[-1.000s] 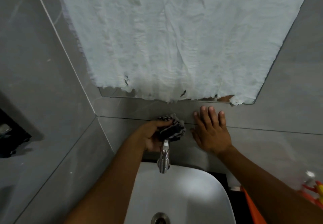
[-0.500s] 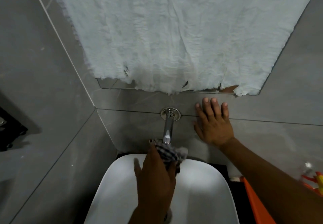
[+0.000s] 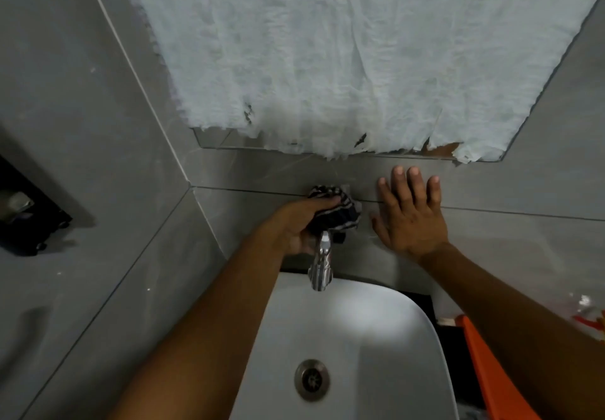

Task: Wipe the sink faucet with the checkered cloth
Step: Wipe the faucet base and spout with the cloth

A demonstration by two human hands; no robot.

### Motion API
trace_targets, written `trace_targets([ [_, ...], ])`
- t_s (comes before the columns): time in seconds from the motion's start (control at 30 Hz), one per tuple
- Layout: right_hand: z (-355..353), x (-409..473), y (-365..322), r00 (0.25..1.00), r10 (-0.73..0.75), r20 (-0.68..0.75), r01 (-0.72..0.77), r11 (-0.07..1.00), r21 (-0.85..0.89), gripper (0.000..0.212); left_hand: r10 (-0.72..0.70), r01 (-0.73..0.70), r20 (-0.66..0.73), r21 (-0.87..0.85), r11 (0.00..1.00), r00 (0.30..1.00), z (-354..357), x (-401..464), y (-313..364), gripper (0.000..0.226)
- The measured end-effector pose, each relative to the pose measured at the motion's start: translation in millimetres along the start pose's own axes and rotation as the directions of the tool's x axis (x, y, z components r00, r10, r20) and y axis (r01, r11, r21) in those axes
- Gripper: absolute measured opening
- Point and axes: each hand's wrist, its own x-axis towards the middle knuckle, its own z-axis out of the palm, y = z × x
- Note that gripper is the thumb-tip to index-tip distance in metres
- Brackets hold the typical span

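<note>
A chrome faucet (image 3: 321,267) juts from the grey tiled wall over a white sink (image 3: 376,337). My left hand (image 3: 294,226) grips the dark checkered cloth (image 3: 337,211), bunched around the faucet's base at the wall, so the base and the rear of the spout are hidden. Only the spout's front end shows. My right hand (image 3: 409,213) lies flat on the wall tile just right of the cloth, fingers spread and pointing up, holding nothing.
White crumpled paper (image 3: 343,52) covers the mirror above. A dark holder (image 3: 23,216) is mounted on the left wall. An orange object (image 3: 491,364) sits right of the sink. The drain (image 3: 311,379) lies in the basin's bottom.
My left hand slid the cloth from the spout's tip back up to the faucet's base at the wall. The right hand stayed pressed on the tile.
</note>
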Motion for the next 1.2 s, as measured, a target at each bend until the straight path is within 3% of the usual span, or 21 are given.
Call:
trace_targets([
  [0.1, 2.3, -4.8, -1.6, 1.000, 0.006, 0.006, -0.006, 1.000, 0.013, 0.083, 0.030, 0.052, 0.262, -0.300, 0.952, 0.965, -14.6, -1.9, -44.6, 0.060],
  [0.17, 4.0, -5.2, -0.3, 1.000, -0.004, 0.008, 0.003, 1.000, 0.022, 0.083, 0.075, 0.047, 0.335, -0.340, 0.939, 0.939, -22.2, -11.2, -65.4, 0.064],
  [0.23, 4.8, -4.7, 1.1, 1.000, -0.017, 0.018, 0.016, 1.000, 0.025, 0.082, 0.107, -0.004, 0.315, -0.310, 0.951, 0.943, -32.3, -19.1, -81.7, 0.063],
  [0.33, 5.4, -5.3, -0.3, 0.999, -0.011, 0.044, 0.009, 0.999, 0.030, 0.084, 0.215, -0.155, 0.246, -0.240, 0.958, 0.945, -35.1, -32.2, -103.9, 0.039],
  [0.47, 3.2, -6.5, -7.4, 0.996, 0.033, 0.078, -0.038, 0.997, 0.060, 0.086, 0.345, -0.339, 0.029, -0.125, 0.933, 0.938, -18.3, -44.1, -120.3, 0.045],
  [0.6, -12.7, -2.2, -13.5, 0.987, 0.081, 0.142, -0.096, 0.990, 0.106, 0.085, 0.487, -0.464, -0.180, 0.153, 0.872, 0.855, -11.7, -48.7, -130.1, 0.042],
  [0.7, -40.5, -3.9, -47.8, 0.923, 0.209, 0.323, -0.285, 0.936, 0.208, 0.078, 0.537, -0.488, -0.245, 0.236, 0.840, 0.807, -5.4, -54.1, -136.5, 0.049],
  [0.73, -50.8, -11.8, -64.7, 0.865, 0.221, 0.451, -0.378, 0.878, 0.294, 0.068, 0.557, -0.493, -0.268, 0.274, 0.826, 0.786, -2.3, -55.2, -139.4, 0.052],
  [0.77, -62.0, -22.2, -81.8, 0.770, 0.213, 0.601, -0.528, 0.742, 0.413, 0.052, 0.576, -0.490, -0.289, 0.319, 0.811, 0.765, 1.2, -56.2, -143.2, 0.053],
  [0.8, -75.8, -32.3, -98.7, 0.642, 0.203, 0.740, -0.716, 0.505, 0.482, 0.032, 0.586, -0.475, -0.313, 0.364, 0.801, 0.747, 4.3, -57.2, -147.0, 0.055],
  [0.83, -90.1, -40.8, -113.3, 0.482, 0.184, 0.857, -0.874, 0.178, 0.453, 0.020, 0.592, -0.457, -0.343, 0.400, 0.795, 0.729, 6.9, -59.0, -150.5, 0.057],
  [0.87, -103.5, -46.2, -123.2, 0.315, 0.136, 0.939, -0.934, -0.131, 0.333, 0.033, 0.601, -0.448, -0.361, 0.424, 0.787, 0.713, 8.1, -59.6, -155.1, 0.058],
  [0.9, -111.0, -55.2, -129.0, 0.212, 0.039, 0.977, -0.907, -0.364, 0.211, 0.048, 0.600, -0.434, -0.369, 0.442, 0.785, 0.710, 7.4, -59.1, -161.3, 0.058],
  [0.93, -114.8, -64.6, -131.5, 0.214, -0.040, 0.976, -0.880, -0.443, 0.174, 0.059, 0.585, -0.407, -0.371, 0.456, 0.791, 0.721, 6.0, -59.5, -167.3, 0.057],
  [0.97, -118.3, -69.1, -133.0, 0.238, -0.076, 0.968, -0.869, -0.462, 0.177, 0.065, 0.555, -0.377, -0.377, 0.450, 0.809, 0.742, 5.1, -61.1, -172.1, 0.055],
  [1.03, -123.3, -76.0, -132.4, 0.301, -0.097, 0.949, -0.887, -0.395, 0.241, 0.075, 0.484, -0.352, -0.376, 0.369, 0.860, 0.790, 5.1, -60.1, -181.2, 0.042],
  [1.13, -126.0, -83.6, -126.0, 0.312, -0.062, 0.948, -0.928, -0.233, 0.290, 0.056, 0.390, -0.338, -0.324, 0.207, 0.918, 0.862, 12.9, -66.3, -189.6, 0.036],
  [1.2, -131.9, -85.6, -114.4, 0.305, -0.023, 0.952, -0.928, -0.233, 0.291, 0.043, 0.227, -0.309, -0.339, -0.211, 0.927, 0.913, 15.0, -67.2, -188.6, 0.031],
])
